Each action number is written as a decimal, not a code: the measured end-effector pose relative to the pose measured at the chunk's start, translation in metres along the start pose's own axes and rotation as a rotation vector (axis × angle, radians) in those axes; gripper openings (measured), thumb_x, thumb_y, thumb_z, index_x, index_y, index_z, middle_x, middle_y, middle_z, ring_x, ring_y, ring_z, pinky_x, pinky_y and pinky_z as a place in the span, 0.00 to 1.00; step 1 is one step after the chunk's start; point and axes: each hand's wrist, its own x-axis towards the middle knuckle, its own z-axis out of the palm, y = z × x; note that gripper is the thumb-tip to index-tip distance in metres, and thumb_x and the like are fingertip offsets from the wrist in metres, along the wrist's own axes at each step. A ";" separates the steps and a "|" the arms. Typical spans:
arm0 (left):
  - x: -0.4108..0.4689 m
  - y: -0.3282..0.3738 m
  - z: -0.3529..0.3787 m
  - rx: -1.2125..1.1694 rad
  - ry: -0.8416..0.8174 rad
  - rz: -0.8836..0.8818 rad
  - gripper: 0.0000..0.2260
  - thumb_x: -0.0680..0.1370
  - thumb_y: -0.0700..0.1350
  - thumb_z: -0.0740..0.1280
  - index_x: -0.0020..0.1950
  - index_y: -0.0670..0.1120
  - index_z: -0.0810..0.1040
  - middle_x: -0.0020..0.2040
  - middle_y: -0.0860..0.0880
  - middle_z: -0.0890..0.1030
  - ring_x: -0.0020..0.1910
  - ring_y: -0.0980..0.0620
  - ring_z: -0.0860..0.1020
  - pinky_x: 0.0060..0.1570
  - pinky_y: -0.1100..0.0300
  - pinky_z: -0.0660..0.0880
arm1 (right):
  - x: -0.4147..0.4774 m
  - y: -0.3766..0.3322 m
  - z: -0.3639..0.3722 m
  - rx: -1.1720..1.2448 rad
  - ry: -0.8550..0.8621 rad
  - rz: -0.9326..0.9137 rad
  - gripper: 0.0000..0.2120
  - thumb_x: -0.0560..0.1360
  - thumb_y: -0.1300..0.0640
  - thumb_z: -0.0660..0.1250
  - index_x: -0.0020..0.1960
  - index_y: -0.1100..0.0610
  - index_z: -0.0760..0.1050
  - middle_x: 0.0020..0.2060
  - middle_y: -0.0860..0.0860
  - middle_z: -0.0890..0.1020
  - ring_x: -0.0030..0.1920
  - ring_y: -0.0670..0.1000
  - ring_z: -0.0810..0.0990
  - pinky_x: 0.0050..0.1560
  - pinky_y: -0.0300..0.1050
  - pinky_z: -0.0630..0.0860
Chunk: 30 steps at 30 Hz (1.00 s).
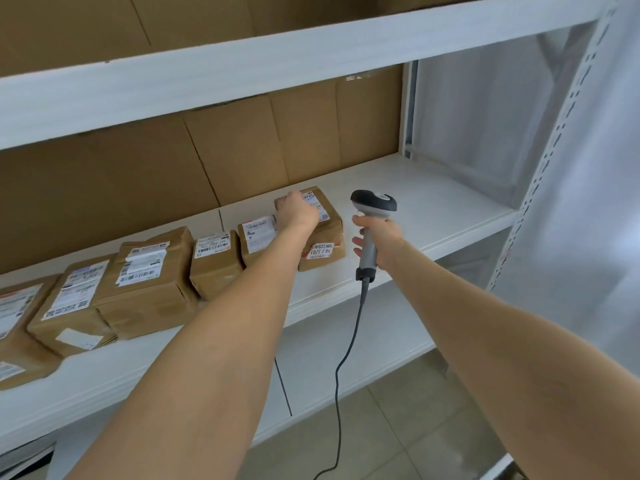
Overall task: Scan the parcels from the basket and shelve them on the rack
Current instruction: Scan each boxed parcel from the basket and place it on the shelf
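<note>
left hand (298, 212) on rightmost parcel (329, 233) on rack shelf (433, 216), its fingers hidden, grip cannot tell, right hand (384, 242) fingers clamped round scanner (374, 202) handle

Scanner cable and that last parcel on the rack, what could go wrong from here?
1. The cable hangs loose from the scanner in the right hand, down past the shelf edge towards the floor; it may snag or trip.
2. The left hand rests on the end parcel and covers part of its top label, which may block a scan.
</note>
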 end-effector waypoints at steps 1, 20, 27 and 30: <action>-0.005 0.004 0.004 -0.002 -0.019 0.023 0.19 0.78 0.39 0.59 0.69 0.45 0.70 0.65 0.43 0.73 0.58 0.42 0.76 0.55 0.55 0.75 | -0.005 0.001 -0.006 0.025 0.008 -0.002 0.06 0.74 0.60 0.72 0.47 0.58 0.74 0.39 0.55 0.79 0.39 0.53 0.80 0.43 0.50 0.79; -0.198 0.051 0.109 0.156 -0.584 0.391 0.18 0.77 0.40 0.63 0.67 0.45 0.74 0.67 0.44 0.74 0.65 0.44 0.72 0.62 0.58 0.69 | -0.167 0.087 -0.187 0.403 0.488 0.005 0.04 0.75 0.63 0.69 0.45 0.60 0.74 0.29 0.54 0.76 0.25 0.49 0.73 0.30 0.40 0.72; -0.290 0.060 0.172 0.216 -0.765 0.521 0.09 0.76 0.37 0.62 0.54 0.40 0.79 0.64 0.40 0.76 0.64 0.42 0.72 0.61 0.55 0.70 | -0.225 0.137 -0.272 0.499 0.691 -0.011 0.04 0.75 0.60 0.70 0.49 0.57 0.75 0.32 0.53 0.79 0.31 0.49 0.76 0.38 0.44 0.73; -0.328 0.060 0.200 0.269 -0.831 0.575 0.14 0.76 0.37 0.62 0.61 0.38 0.77 0.64 0.38 0.76 0.65 0.40 0.72 0.63 0.52 0.70 | -0.245 0.162 -0.307 0.534 0.742 -0.001 0.06 0.75 0.60 0.70 0.50 0.58 0.75 0.34 0.54 0.80 0.34 0.51 0.78 0.45 0.47 0.76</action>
